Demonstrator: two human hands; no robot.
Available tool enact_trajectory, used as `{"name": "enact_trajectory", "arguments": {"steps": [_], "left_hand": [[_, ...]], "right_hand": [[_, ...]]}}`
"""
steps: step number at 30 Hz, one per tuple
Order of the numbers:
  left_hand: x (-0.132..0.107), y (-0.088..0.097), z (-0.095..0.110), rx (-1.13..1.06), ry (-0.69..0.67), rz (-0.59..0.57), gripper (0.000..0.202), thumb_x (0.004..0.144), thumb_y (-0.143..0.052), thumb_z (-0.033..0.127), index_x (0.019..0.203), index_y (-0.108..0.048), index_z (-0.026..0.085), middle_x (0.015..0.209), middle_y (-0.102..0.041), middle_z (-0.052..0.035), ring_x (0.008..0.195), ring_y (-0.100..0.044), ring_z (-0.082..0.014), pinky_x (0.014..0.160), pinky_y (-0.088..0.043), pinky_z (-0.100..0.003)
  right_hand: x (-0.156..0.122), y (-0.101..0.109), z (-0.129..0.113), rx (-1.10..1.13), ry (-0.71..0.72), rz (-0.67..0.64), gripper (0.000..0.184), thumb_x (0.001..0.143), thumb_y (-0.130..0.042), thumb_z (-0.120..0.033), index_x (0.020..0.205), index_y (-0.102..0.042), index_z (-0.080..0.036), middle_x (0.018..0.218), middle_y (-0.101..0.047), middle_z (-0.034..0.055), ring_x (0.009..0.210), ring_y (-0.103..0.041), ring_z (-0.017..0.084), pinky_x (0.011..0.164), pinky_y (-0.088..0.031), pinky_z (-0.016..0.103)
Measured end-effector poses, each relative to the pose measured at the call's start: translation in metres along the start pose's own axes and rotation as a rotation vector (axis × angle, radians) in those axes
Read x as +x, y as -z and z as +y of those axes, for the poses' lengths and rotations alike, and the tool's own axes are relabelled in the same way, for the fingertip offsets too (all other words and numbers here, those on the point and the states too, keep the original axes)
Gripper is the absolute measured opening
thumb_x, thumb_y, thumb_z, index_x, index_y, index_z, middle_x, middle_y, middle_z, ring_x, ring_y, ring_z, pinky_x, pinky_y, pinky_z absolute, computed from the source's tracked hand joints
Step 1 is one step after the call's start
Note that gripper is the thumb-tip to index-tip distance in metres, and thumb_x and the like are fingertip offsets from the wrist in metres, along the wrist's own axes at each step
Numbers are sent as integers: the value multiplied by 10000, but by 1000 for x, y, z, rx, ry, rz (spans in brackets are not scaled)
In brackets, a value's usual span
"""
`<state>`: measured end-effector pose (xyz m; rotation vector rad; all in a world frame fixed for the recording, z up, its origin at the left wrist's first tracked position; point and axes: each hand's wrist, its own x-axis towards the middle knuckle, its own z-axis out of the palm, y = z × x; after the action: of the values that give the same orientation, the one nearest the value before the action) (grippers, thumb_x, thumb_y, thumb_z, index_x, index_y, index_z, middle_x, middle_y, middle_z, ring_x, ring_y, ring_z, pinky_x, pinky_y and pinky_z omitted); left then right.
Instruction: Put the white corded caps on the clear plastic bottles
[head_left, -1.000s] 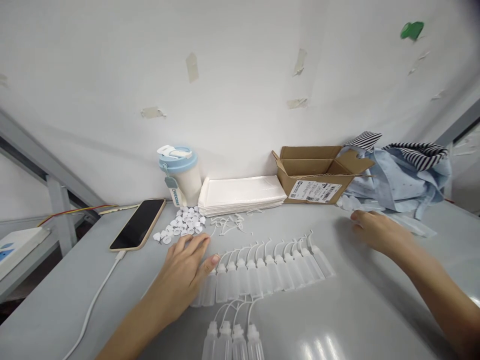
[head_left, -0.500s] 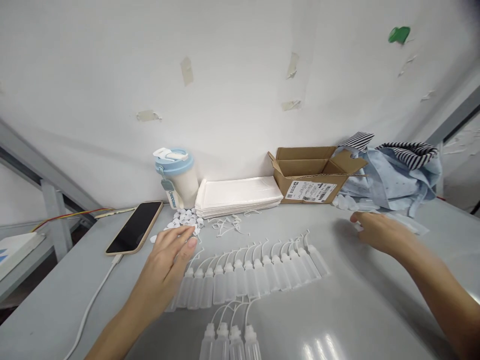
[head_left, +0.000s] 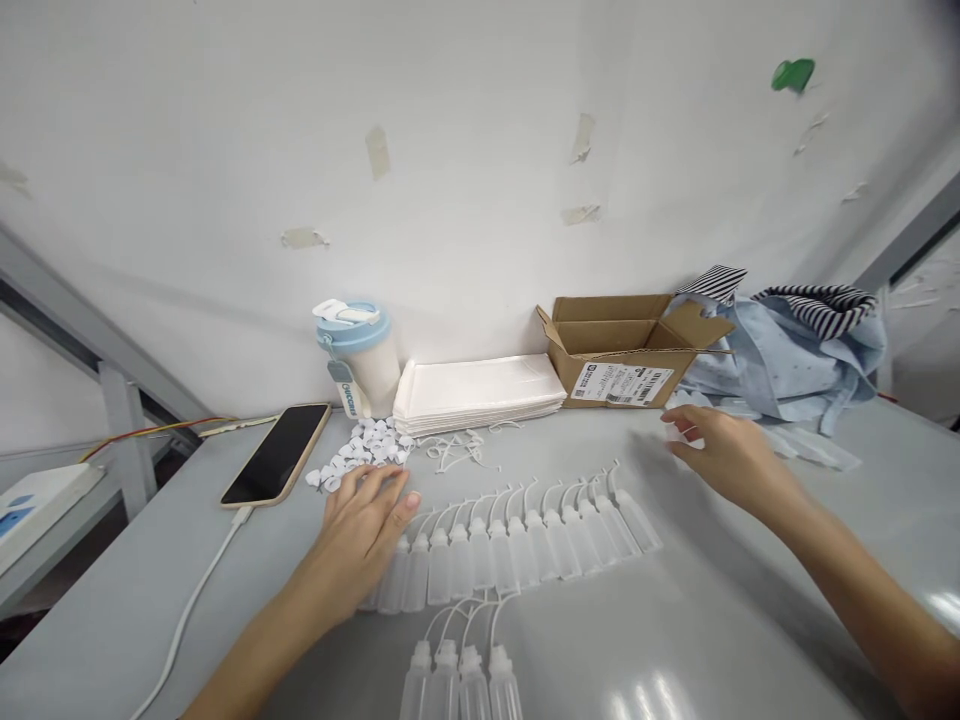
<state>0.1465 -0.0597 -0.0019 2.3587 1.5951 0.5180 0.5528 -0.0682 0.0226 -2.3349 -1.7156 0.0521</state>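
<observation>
A row of small translucent plastic bottles (head_left: 517,550), each with a thin curved white strip at its neck, lies across the grey table. Over the row's left end my left hand (head_left: 367,540) is spread and holds nothing, hiding some bottles. Small white caps (head_left: 360,452) are heaped just beyond its fingertips. Closer to me lie several more such bottles (head_left: 459,685). My right hand (head_left: 724,455) is beside the box's front right corner, its thumb and fingers curled round something small and pale that I cannot make out. Translucent pieces (head_left: 814,447) lie beyond its wrist.
Along the wall stand a blue-lidded cup (head_left: 375,365), a stack of white sleeves (head_left: 480,390), an open cardboard box (head_left: 615,375) and light blue cloth (head_left: 795,350). Loose white strips (head_left: 457,452) lie in front of the stack. A phone (head_left: 277,455) with a cable lies left.
My right hand has moved left toward the box's corner, and its fingers have curled. My left hand has shifted slightly right and nearer to me, uncovering more caps.
</observation>
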Motion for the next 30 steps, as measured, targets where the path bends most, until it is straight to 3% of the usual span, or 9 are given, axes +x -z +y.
{"name": "enact_trajectory", "arguments": {"steps": [8,12,15,17,21,24,26,30], "left_hand": [[0,9,9,-63,66,110,536,972,-247,498,1277,-551,179,1314,-546,-95,1302,-376,-300,1044,-375,-511],[-1,18,18,-180,89,249,508,950,-301,519,1175,-614,187,1228,-598,-77,1236,-459,-280,1020,-417,-466],[-5,21,25,-182,43,310,398,939,-390,468,1101,-642,206,1165,-626,-66,1167,-512,-269,959,-469,-433],[-9,19,31,-141,-42,333,321,932,-441,405,1093,-635,206,1135,-628,-73,1130,-526,-267,917,-496,-415],[-23,12,47,-51,-314,304,236,925,-475,269,1132,-578,223,1112,-610,-80,1095,-532,-255,918,-498,-411],[-32,8,60,-15,-461,250,296,913,-488,209,1206,-516,236,1155,-590,-89,1124,-513,-256,919,-508,-400],[-37,5,66,9,-517,237,316,912,-481,165,1225,-502,205,1175,-581,-104,1150,-496,-257,926,-510,-394],[-42,3,69,35,-582,205,308,911,-466,78,1214,-508,109,1176,-560,-134,1170,-466,-242,949,-500,-367]], "right_hand": [[-2,-5,-8,174,34,25,220,727,-526,-180,922,-626,-202,929,-708,74,816,-691,243,700,-531,349],[-2,-3,-9,234,25,-12,174,694,-557,-158,855,-614,-195,830,-720,63,746,-699,236,646,-545,343],[-6,0,-17,273,55,14,209,722,-554,-171,925,-601,-195,892,-714,68,808,-691,234,729,-550,366],[-14,2,-26,325,151,73,232,761,-550,-201,991,-583,-213,971,-699,60,857,-679,227,796,-538,378],[-47,2,-54,505,534,222,184,860,-518,-222,1034,-556,-267,978,-670,54,817,-656,221,720,-544,372],[-76,4,-75,644,700,90,257,897,-503,-174,1112,-525,-314,1007,-650,48,879,-639,210,733,-538,351],[-92,6,-85,735,753,-74,286,883,-555,-170,1125,-525,-318,1005,-654,31,889,-627,193,758,-530,334],[-105,11,-94,876,685,-324,280,841,-629,-147,1093,-568,-254,985,-656,19,859,-605,146,787,-510,289]]}}
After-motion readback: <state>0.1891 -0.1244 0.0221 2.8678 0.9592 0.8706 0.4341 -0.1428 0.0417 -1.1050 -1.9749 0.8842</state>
